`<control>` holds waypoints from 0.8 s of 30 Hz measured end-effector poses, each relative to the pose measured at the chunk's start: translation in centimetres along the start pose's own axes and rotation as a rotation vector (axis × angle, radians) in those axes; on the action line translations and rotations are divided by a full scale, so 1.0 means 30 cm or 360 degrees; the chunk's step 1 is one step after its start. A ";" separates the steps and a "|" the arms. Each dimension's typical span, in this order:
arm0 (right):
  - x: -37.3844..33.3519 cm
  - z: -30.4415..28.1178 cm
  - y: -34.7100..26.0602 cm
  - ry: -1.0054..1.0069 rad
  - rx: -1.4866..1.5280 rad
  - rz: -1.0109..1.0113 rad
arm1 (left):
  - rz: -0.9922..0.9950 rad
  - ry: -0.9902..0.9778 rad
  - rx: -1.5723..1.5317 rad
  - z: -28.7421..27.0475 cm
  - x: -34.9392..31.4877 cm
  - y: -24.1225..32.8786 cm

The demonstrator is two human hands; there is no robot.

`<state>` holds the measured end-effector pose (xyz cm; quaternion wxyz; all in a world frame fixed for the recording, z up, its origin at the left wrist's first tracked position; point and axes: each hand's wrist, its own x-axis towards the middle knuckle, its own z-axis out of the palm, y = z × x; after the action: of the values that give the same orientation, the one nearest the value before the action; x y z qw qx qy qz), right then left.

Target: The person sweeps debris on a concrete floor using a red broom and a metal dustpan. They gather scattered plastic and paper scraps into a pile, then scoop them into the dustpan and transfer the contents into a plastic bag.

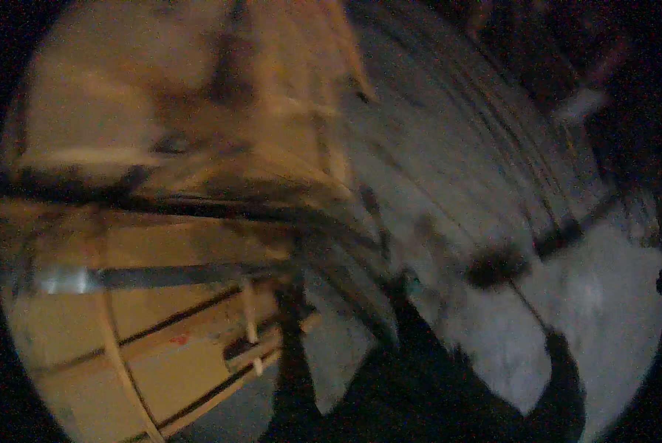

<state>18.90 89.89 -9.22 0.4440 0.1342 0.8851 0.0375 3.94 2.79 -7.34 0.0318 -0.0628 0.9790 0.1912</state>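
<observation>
Motion blur and dim light smear most of the picture. A dark sleeved arm, seemingly my left, rises from the lower edge, and my left hand (288,294) is a dark blur beside the pale wooden slats (253,354). A second dark arm slopes up near the middle; what looks like my right hand (403,286) ends it at the edge of a dark, slanting strip (353,299). Fingers cannot be made out on either. Further right, another dark arm-like shape (564,369), an arm or a shadow, meets a thin stick (529,306) leading to a dark block (497,267).
Large tan, box-like panels (94,111) fill the upper left. A long dark bar (220,210) crosses below them, with a grey metal-looking strip (161,276) underneath. Grey floor (604,295) spreads right, under several long thin lines (486,133). A small whitish object (581,105) lies far right.
</observation>
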 end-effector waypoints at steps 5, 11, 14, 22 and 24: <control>-0.066 -0.103 -0.343 0.0189 0.0516 0.0054 | -0.0372 -0.0239 -0.0892 0.188 -0.212 0.114; -0.333 -0.106 -0.663 0.0351 0.0718 -0.0179 | -0.0632 -0.0473 -0.1284 0.144 -0.649 0.054; -0.562 0.083 -0.612 0.0409 0.0842 -0.0267 | -0.0744 -0.0553 -0.1294 0.155 -1.043 0.031; -0.826 0.469 -0.352 0.0379 0.1043 -0.0202 | -0.0464 -0.0762 -0.0842 0.290 -1.731 -0.161; -0.873 0.612 -0.230 0.0343 0.1088 -0.0150 | 0.0336 -0.0674 -0.0124 0.329 -1.835 -0.195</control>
<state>47.02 75.21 -1.24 0.2787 0.2292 0.8935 -0.2673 59.61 7.25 -13.90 0.2137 0.0804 0.9435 0.2401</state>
